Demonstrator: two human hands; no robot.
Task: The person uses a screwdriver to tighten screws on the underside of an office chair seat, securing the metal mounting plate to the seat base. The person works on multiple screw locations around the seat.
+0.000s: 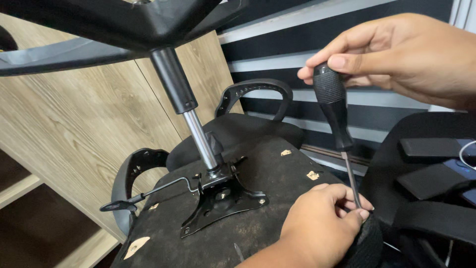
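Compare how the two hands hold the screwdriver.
The right hand sits high, fingertips wrapped round the top of the black handle of the screwdriver; the left hand sits low, pinching the thin metal shaft near its tip. The right hand comes in from the upper right; the left hand rests at the edge of the upturned chair seat. Both grip the same upright tool.

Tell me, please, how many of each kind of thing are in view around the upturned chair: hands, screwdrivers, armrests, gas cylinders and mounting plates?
Hands: 2 (left hand, right hand)
Screwdriver: 1
Armrests: 2 (near armrest, far armrest)
Gas cylinder: 1
Mounting plate: 1
Total: 7
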